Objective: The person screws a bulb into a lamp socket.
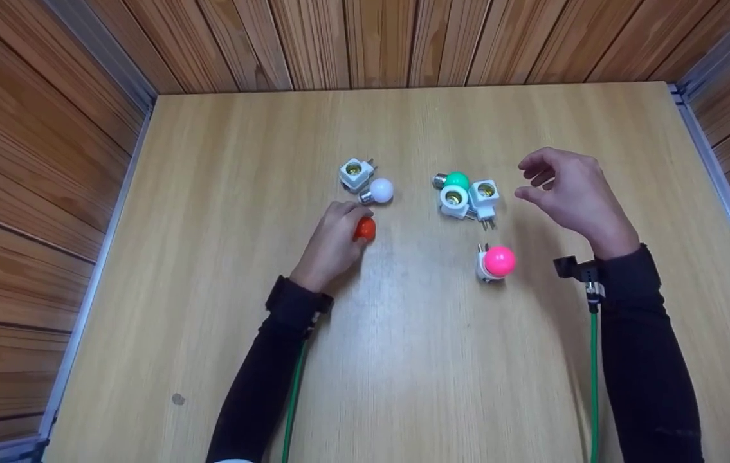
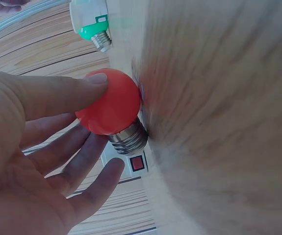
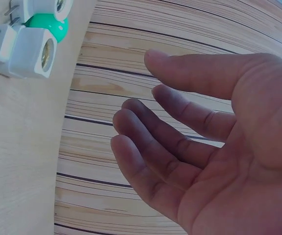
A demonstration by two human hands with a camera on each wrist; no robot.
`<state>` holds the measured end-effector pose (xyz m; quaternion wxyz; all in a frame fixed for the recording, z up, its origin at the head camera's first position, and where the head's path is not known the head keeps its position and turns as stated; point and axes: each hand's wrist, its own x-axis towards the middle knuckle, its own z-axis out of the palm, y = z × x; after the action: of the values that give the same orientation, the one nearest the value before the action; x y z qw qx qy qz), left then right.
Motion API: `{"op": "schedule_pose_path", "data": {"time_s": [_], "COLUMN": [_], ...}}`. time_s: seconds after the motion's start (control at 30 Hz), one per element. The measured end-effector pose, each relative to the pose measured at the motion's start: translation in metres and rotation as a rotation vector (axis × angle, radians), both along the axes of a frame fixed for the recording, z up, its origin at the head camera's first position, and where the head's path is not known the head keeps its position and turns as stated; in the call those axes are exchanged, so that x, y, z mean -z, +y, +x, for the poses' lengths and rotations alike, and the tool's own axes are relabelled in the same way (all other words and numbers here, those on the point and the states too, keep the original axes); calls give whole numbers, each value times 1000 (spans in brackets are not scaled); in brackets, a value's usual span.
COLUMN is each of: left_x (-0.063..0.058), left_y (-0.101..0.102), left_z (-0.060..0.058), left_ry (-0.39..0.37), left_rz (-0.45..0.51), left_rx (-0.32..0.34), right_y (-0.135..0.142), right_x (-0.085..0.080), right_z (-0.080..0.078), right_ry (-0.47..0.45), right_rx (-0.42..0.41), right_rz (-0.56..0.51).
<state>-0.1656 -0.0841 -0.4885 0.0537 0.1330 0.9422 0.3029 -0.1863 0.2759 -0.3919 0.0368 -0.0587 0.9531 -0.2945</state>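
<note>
My left hand holds a red light bulb at the tabletop. In the left wrist view the thumb lies across the round bulb and its metal screw base points away from the palm; the fingers behind are partly hidden. Just beyond it lie a white bulb and a white plug-in lamp socket. My right hand hovers with loosely bent fingers and nothing in them. Left of it sit two white sockets and a green bulb.
A pink bulb sits in a white socket nearer the front, between the hands. Wood-plank walls border the wooden table at the back and sides. Green cables run along both forearms.
</note>
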Motion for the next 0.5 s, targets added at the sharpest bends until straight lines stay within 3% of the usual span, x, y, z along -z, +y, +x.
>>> {"op": "schedule_pose_path", "data": {"time_s": [0.17, 0.5], "left_x": [-3, -24], "left_y": [-2, -9], "left_z": [2, 9], "left_ry": [17, 75], "left_rz": [27, 162], "left_rx": [-5, -8], "right_y": [3, 2], "right_x": [7, 19], "right_z": [-8, -29], "right_ry": [-9, -92], "right_rx": [-31, -139], "right_rz": [17, 76]}}
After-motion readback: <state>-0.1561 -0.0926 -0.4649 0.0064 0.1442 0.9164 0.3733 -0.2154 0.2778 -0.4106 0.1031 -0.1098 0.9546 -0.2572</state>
